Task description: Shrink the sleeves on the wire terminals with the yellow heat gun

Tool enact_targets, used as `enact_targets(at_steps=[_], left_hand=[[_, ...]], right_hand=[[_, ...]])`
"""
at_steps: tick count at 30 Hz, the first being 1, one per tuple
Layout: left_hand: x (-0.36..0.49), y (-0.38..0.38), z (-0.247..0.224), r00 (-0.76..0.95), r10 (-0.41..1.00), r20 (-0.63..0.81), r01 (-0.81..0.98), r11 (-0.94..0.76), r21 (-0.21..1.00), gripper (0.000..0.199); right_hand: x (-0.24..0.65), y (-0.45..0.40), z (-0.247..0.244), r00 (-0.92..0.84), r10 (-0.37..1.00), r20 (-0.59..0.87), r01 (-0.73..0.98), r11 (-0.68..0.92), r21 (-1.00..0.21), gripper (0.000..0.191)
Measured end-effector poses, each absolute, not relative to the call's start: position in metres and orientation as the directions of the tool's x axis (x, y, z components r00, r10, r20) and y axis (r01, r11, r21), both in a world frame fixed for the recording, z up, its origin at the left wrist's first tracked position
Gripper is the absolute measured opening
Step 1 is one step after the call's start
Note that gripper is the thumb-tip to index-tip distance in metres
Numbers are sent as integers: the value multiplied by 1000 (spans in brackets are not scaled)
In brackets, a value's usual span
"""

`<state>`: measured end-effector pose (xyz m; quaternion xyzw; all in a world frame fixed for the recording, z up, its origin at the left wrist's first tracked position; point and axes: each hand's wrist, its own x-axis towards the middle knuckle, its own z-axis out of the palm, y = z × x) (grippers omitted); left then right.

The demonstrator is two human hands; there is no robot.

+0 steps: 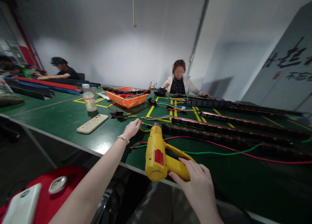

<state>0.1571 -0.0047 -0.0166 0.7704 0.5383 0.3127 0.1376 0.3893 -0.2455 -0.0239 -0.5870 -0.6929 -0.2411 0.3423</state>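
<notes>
A yellow heat gun [156, 155] is gripped by its handle in my right hand [198, 185]. Its nozzle points away from me, toward thin wires at the end of a long dark strip [207, 134]. My left hand [132, 128] has its fingers pinched together at the thin yellow and blue wires [145, 130], left of the nozzle. What exactly sits between those fingertips is too small to see. Beneath the wires, a red cable and a green cable [140, 146] with red-tipped ends run rightward past the heat gun.
More long strips [243, 123] lie across the green table [117, 141]. Left of my hand are a phone [92, 124], a bottle [89, 99] and black connectors [119, 114]. Behind stands an orange basket [129, 102]. One person [179, 84] sits opposite; others work far left. A red stool [70, 173] is below.
</notes>
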Motion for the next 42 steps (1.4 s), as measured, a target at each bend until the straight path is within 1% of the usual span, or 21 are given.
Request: enact_targets(at_steps=[2, 6, 12, 17, 23, 26, 29, 32, 36, 42], left_hand=[[157, -5, -17, 226, 913, 339, 743, -386, 547, 33], [158, -4, -18, 242, 900, 363, 733, -415, 539, 33], [159, -2, -19, 224, 894, 387, 733, -417, 538, 39], [160, -3, -18, 198, 890, 410, 738, -411, 535, 40], [159, 3, -19, 234, 860, 453, 718, -467, 516, 41], [158, 4, -19, 241, 855, 459, 711, -477, 516, 41], [158, 2, -18, 239, 854, 462, 713, -477, 514, 40], [158, 0, -17, 224, 861, 457, 726, -461, 511, 40], [158, -1, -16, 214, 867, 451, 730, -449, 516, 39], [159, -1, -17, 170, 882, 438, 753, -403, 519, 36]], right_hand=[[389, -244, -20, -65, 684, 726, 977, 191, -93, 44], [386, -237, -15, -11, 739, 674, 987, 117, -113, 43], [374, -234, -16, 0, 726, 688, 992, 89, -94, 40], [352, -233, -21, 24, 703, 711, 993, 68, -100, 36], [331, -223, -26, 23, 682, 731, 982, 121, -144, 38], [331, -222, -26, 9, 694, 720, 979, 140, -147, 40], [337, -225, -24, -72, 725, 685, 959, 239, -151, 46], [343, -227, -21, -118, 749, 652, 924, 323, -204, 49], [343, -227, -20, -76, 759, 646, 919, 305, -250, 41], [344, -227, -22, -55, 754, 655, 933, 272, -234, 38]])
